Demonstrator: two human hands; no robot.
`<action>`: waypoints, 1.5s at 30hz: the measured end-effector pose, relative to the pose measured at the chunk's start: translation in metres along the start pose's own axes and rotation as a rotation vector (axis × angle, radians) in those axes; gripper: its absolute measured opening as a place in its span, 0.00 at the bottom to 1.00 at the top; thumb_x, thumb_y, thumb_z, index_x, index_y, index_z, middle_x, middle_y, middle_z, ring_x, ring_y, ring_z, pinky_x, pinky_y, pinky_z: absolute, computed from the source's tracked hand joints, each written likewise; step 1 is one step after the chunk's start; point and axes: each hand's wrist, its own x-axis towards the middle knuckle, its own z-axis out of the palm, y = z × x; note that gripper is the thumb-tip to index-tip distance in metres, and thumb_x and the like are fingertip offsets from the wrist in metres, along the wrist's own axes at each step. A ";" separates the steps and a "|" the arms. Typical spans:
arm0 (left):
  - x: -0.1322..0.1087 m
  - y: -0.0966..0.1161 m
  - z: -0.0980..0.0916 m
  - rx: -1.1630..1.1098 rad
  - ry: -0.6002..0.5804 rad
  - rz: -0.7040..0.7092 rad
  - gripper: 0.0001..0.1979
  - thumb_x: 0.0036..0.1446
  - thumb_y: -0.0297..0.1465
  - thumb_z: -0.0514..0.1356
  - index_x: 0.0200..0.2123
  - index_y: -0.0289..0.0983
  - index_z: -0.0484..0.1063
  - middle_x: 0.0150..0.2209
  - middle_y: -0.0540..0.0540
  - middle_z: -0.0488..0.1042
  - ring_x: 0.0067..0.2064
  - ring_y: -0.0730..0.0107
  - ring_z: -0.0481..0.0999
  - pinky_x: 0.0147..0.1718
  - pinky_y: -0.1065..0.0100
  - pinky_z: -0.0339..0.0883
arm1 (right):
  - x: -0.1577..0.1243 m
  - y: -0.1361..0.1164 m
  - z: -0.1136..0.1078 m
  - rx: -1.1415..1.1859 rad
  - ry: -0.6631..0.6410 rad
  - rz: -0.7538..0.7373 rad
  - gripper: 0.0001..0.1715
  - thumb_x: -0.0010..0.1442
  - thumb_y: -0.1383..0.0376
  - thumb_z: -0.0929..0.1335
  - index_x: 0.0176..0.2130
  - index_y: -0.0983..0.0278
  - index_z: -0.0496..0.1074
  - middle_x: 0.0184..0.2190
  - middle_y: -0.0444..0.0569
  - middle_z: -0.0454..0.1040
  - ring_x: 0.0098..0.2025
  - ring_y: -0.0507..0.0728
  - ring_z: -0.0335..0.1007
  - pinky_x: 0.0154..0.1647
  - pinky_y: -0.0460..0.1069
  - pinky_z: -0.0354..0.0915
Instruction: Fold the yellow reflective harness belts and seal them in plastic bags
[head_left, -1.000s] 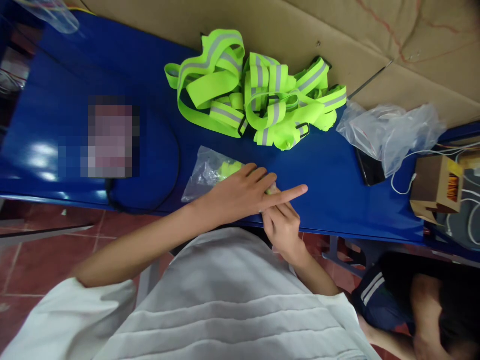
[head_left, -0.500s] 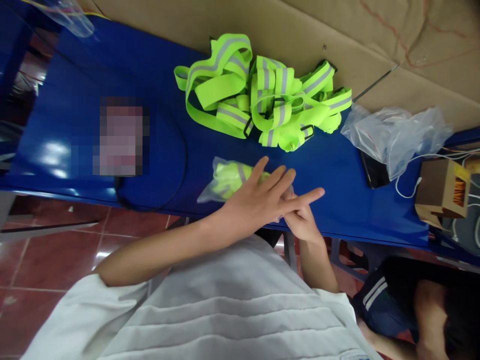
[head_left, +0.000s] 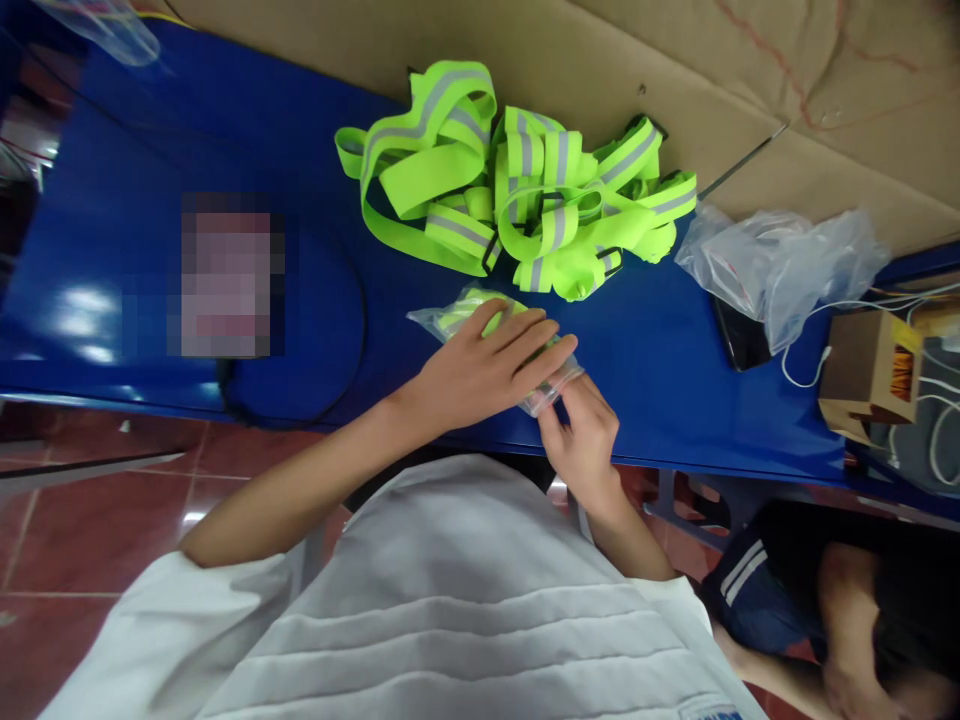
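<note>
A clear plastic bag [head_left: 456,314] with a yellow-green reflective strap inside lies near the front edge of the blue table. My left hand [head_left: 487,362] rests flat over the bag, fingers stretched out and fairly close together, hiding its middle. At the bag's right end my right hand [head_left: 583,432] pinches the plastic between thumb and fingers. Just beyond them is a heap of yellow-green reflective straps [head_left: 431,190] with grey stripes and black buckles.
Crumpled clear plastic bags [head_left: 780,265] partly cover a black phone [head_left: 739,335] at the right. Beside them are white cables and a small cardboard box [head_left: 862,370]. A blurred-out object [head_left: 226,285] with a black cable lies left. Another person's arm [head_left: 847,600] shows lower right.
My left hand has drawn left and its spread fingers have come closer together. My right hand has emerged from beneath it, pinching the bag's end. The bag's left end now sits slightly higher.
</note>
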 end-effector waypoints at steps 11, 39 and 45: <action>0.013 -0.017 -0.006 -0.146 0.152 -0.113 0.08 0.71 0.31 0.58 0.45 0.38 0.78 0.48 0.44 0.85 0.53 0.56 0.83 0.52 0.51 0.72 | 0.032 -0.007 -0.027 -0.030 -0.409 -0.162 0.35 0.76 0.42 0.59 0.65 0.62 0.70 0.61 0.58 0.76 0.65 0.68 0.68 0.64 0.64 0.63; -0.007 0.015 -0.038 -1.037 0.212 -0.547 0.16 0.72 0.43 0.60 0.46 0.40 0.84 0.48 0.43 0.86 0.49 0.62 0.86 0.49 0.63 0.81 | 0.032 -0.031 -0.074 0.047 -0.098 -0.022 0.20 0.68 0.64 0.74 0.58 0.50 0.76 0.57 0.51 0.72 0.60 0.64 0.72 0.61 0.62 0.72; -0.011 0.017 -0.035 -1.058 0.247 -0.456 0.20 0.69 0.47 0.62 0.51 0.40 0.81 0.51 0.40 0.85 0.52 0.61 0.85 0.51 0.62 0.80 | 0.041 -0.033 -0.083 -0.100 -0.319 -0.186 0.23 0.71 0.57 0.71 0.63 0.53 0.73 0.60 0.54 0.70 0.63 0.65 0.68 0.61 0.61 0.69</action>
